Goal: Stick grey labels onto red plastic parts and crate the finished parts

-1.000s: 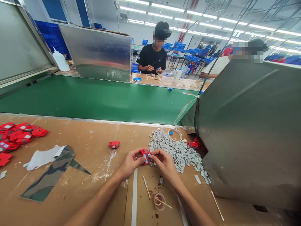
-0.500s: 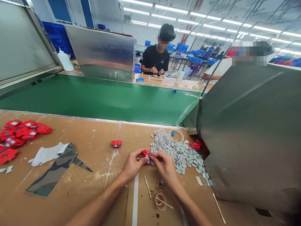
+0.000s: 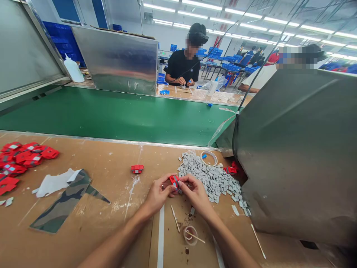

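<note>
Pinched in left hand [image 3: 156, 194]: one red piece [image 3: 174, 180], above bench [image 3: 92, 230], right hand [image 3: 198, 194] at its edge.
Far left, red pile [image 3: 23, 156] runs out of frame. Left hand seems to steady the piece for close work; right hand hides that edge, so can't tell if it grips the piece or something small. Grey tiles [image 3: 214, 182] sit just beyond the right hand, probably for short reach. Farther right, metal panel [image 3: 301, 149] and shadow partly hide more red pieces [image 3: 230, 170].

Left hand [image 3: 156, 194] grips a red piece [image 3: 174, 181]; right hand [image 3: 197, 194] pinches its edge. Grey tiles [image 3: 212, 179] lie heaped beyond the right hand. Cup [image 3: 185, 238], stick [image 3: 199, 239] leaning in it, stands between the forearms [image 3: 131, 223]; red pile [image 3: 27, 158] lies far left
</note>
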The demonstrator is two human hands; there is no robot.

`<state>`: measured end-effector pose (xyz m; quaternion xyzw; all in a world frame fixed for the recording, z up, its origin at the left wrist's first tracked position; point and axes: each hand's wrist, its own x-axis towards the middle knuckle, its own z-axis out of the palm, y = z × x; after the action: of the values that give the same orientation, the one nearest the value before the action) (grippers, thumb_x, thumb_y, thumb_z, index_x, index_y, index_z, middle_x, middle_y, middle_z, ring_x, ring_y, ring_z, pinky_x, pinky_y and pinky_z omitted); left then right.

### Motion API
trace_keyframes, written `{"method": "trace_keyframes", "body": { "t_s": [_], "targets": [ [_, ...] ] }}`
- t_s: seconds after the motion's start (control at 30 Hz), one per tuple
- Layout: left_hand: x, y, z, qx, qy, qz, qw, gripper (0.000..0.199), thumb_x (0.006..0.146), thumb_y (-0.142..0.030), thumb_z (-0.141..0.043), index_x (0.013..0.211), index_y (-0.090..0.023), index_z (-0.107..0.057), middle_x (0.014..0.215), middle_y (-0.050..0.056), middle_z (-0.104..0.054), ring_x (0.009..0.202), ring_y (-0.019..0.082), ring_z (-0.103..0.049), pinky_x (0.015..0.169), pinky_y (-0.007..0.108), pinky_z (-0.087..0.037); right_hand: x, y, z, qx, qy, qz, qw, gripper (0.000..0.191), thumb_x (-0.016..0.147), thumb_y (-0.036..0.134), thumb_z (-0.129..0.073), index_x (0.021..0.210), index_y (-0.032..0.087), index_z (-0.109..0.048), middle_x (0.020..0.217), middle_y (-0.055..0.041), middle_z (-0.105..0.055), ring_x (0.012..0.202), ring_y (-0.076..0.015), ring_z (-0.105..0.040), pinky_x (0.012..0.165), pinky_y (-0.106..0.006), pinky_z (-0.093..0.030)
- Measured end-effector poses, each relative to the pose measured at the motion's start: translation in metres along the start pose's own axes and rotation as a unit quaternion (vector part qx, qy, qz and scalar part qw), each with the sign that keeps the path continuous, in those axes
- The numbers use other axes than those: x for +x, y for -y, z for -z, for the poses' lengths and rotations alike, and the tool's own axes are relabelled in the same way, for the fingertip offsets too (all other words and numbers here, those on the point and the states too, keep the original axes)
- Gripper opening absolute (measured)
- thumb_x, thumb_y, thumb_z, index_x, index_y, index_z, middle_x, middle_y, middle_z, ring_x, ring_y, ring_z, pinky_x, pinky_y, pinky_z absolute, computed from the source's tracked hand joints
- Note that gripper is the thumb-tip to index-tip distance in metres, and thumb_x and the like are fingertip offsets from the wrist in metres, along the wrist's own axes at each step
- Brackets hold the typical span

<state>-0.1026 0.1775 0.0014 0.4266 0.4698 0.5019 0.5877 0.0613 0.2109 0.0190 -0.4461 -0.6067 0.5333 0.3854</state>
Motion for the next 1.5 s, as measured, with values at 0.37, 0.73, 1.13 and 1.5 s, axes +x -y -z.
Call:
{"method": "trace_keyframes", "body": {
  "t_s": [0.37, 0.73, 1.13, 1.5],
  "targets": [
    [0.003, 0.005, 0.006, 0.044, 0.029, -0.052, 0.997, 0.039, 0.084, -0.032, -0.069, 0.12, -0.017, -0.065, 0.113, 0.009, -0.074, 0.103, 0.023, -0.068, 0.093, 0.032, -0.053, 0.0, -0.014, -0.003, -0.013, 0.036, -0.023, 0.999, 0.034, 0.085, 0.052, -0.064, 0.082, 0.018, -0.063, 0.072, -0.0005, -0.061, 0.063, -0.0134, -0.05, 0.058, -0.025, -0.039],
    [-0.001, 0.006, 0.008, 0.139, 0.012, -0.088, 0.986, 0.029, 0.085, -0.027, -0.066, 0.113, -0.018, -0.066, 0.102, 0.007, -0.072, 0.095, 0.021, -0.067, 0.086, 0.031, -0.051, -0.001, -0.016, -0.007, -0.075, 0.028, 0.036, 0.996, 0.031, 0.092, 0.046, -0.059, 0.076, 0.019, -0.059, 0.067, 0.0016, -0.051, 0.06, -0.013, -0.044, 0.055, -0.025, -0.034],
    [0.003, -0.003, 0.004, -0.135, 0.021, -0.064, 0.989, 0.041, 0.083, -0.041, -0.076, 0.112, -0.025, -0.052, 0.101, 0.003, -0.073, 0.095, 0.018, -0.069, 0.09, 0.031, -0.05, 0.001, -0.01, -0.002, -0.036, 0.049, 0.097, 0.993, 0.029, 0.094, 0.036, -0.063, 0.12, 0.023, -0.063, 0.114, -0.0081, -0.066, 0.094, -0.0196, -0.065, 0.081, -0.032, -0.055],
    [0.006, -0.007, 0.011, 0.092, -0.01, -0.113, 0.989, 0.021, 0.086, -0.037, -0.07, 0.091, -0.016, -0.071, 0.111, 0.013, -0.072, 0.105, 0.023, -0.067, 0.094, 0.035, -0.052, 0.0, -0.01, 0.009, -0.156, 0.047, 0.143, 0.976, 0.027, 0.099, 0.027, -0.055, 0.125, 0.024, -0.062, 0.11, -0.0095, -0.06, 0.102, -0.0235, -0.061, 0.091, -0.038, -0.051]
  ]
}}
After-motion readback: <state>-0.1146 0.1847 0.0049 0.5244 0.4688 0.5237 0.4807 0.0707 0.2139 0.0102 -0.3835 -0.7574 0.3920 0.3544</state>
